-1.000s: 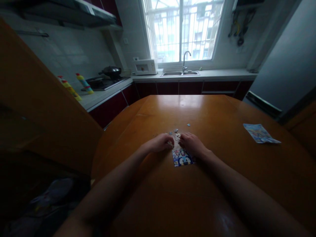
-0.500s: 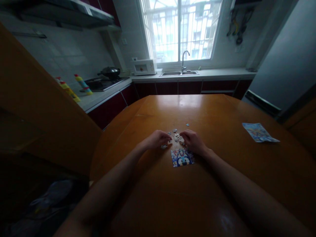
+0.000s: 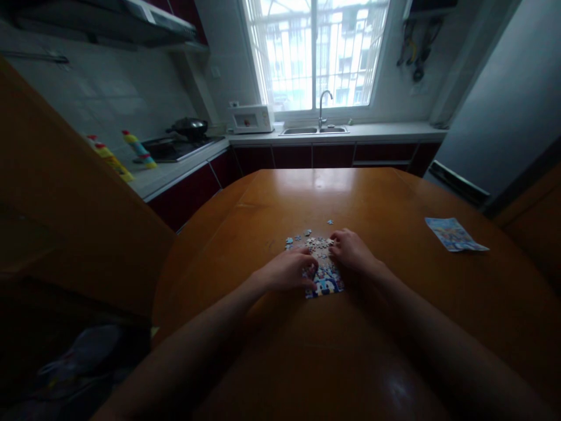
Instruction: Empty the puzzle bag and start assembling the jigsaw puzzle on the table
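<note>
Head view: a joined puzzle section (image 3: 326, 286) lies face up on the wooden desk (image 3: 272, 362), with loose pieces (image 3: 311, 241) scattered just beyond it. Left hand (image 3: 287, 270), fingers curved, obscures the section's left part. Right hand (image 3: 353, 252), fingers bent, is at the right end of the scatter. Whether either hand grips a piece cannot be determined. One outlying piece (image 3: 330, 222) sits farther out. A creased printed sheet (image 3: 454, 235) lies well apart, to the right. Beyond the desk: microwave (image 3: 250, 119), sink (image 3: 300, 131), faucet (image 3: 321, 111), dark pan (image 3: 189, 127) and yellow bottles (image 3: 139, 150).
</note>
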Demonstrator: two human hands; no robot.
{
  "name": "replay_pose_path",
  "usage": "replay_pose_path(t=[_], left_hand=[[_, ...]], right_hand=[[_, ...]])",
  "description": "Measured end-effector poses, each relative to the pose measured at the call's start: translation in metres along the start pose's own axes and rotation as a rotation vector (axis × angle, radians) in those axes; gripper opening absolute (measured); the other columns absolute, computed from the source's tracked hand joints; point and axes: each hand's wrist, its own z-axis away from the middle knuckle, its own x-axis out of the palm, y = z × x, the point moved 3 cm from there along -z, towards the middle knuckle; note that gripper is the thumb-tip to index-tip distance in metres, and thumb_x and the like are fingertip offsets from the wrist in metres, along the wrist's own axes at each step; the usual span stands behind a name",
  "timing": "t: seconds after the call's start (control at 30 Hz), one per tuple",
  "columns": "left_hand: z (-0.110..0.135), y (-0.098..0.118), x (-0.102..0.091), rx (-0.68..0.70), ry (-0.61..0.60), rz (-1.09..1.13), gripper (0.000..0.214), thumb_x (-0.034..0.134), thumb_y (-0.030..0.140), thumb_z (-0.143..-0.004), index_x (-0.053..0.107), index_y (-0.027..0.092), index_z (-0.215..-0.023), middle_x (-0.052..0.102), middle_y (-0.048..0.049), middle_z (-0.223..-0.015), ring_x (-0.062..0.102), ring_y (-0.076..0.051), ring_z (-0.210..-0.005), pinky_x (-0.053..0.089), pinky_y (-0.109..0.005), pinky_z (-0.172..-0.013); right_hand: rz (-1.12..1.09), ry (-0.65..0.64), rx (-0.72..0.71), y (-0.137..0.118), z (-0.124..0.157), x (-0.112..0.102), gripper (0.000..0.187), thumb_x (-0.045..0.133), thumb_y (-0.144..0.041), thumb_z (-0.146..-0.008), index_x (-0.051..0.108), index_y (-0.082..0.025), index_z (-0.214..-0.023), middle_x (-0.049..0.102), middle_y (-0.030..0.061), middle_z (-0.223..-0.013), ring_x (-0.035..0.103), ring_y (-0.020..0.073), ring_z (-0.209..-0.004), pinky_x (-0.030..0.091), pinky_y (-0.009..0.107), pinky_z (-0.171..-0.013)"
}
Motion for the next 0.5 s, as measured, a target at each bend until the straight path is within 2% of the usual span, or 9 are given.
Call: replay_pose_path(t=[0.1, 0.2, 0.27, 0.33, 0.4, 0.5], left_hand=[[-0.004, -0.007, -0.001, 0.007, 0.100, -0.057, 0.024, 0.065, 0.043, -0.095, 0.072, 0.024, -0.108, 0.065, -0.0077, -0.117, 0.058, -0.025, -0.110, 0.045, -0.038, -0.099], [-0.010, -0.024, 0.000, -0.008, 0.164, -0.125, 0.021, 0.062, 0.033, -0.097, 0.070, 0.026, -0.115, 0.063, -0.0064, -0.127, 0.056, -0.026, -0.118, 0.042, -0.042, -0.106], [-0.012, -0.037, 0.001, -0.058, 0.215, -0.113, 0.016, 0.061, 0.027, -0.096, 0.072, 0.024, -0.107, 0.066, -0.0065, -0.119, 0.058, -0.024, -0.113, 0.044, -0.038, -0.103], [-0.013, -0.048, 0.002, -0.112, 0.279, -0.066, 0.016, 0.058, 0.023, -0.096, 0.073, 0.021, -0.095, 0.068, -0.0076, -0.107, 0.061, -0.022, -0.104, 0.048, -0.034, -0.096], [-0.014, -0.056, 0.002, -0.141, 0.330, -0.002, 0.016, 0.058, 0.022, -0.095, 0.073, 0.018, -0.090, 0.068, -0.0080, -0.101, 0.063, -0.020, -0.096, 0.050, -0.031, -0.089], [-0.015, -0.065, 0.002, -0.190, 0.404, 0.129, 0.015, 0.059, 0.023, -0.094, 0.073, 0.017, -0.094, 0.072, -0.0072, -0.096, 0.066, -0.018, -0.088, 0.051, -0.028, -0.082]], right_hand=[[0.053, -0.023, -0.176, -0.008, 0.000, 0.005, 0.038, 0.073, -0.029, -0.085, 0.072, -0.020, -0.122, 0.065, 0.0145, -0.125, 0.056, 0.0294, -0.117, 0.044, 0.043, -0.100], [0.026, -0.025, -0.253, -0.012, -0.002, 0.009, 0.020, 0.066, -0.027, -0.091, 0.076, -0.022, -0.108, 0.068, 0.0107, -0.114, 0.058, 0.0261, -0.111, 0.045, 0.040, -0.097], [-0.023, -0.008, -0.217, -0.011, -0.004, 0.009, 0.016, 0.061, -0.023, -0.093, 0.076, -0.021, -0.091, 0.070, 0.0092, -0.099, 0.061, 0.0226, -0.097, 0.047, 0.034, -0.087], [-0.099, 0.024, -0.154, -0.007, -0.005, 0.008, 0.017, 0.059, -0.019, -0.092, 0.075, -0.020, -0.086, 0.071, 0.0087, -0.094, 0.064, 0.0207, -0.088, 0.048, 0.031, -0.082], [-0.162, 0.058, -0.099, -0.002, -0.007, 0.009, 0.018, 0.057, -0.018, -0.093, 0.075, -0.019, -0.096, 0.074, 0.0084, -0.094, 0.067, 0.0202, -0.086, 0.049, 0.031, -0.081], [-0.267, 0.079, -0.047, 0.006, -0.009, 0.011, 0.029, 0.053, -0.016, -0.094, 0.069, -0.019, -0.119, 0.076, 0.0054, -0.088, 0.069, 0.0185, -0.079, 0.051, 0.031, -0.080]])
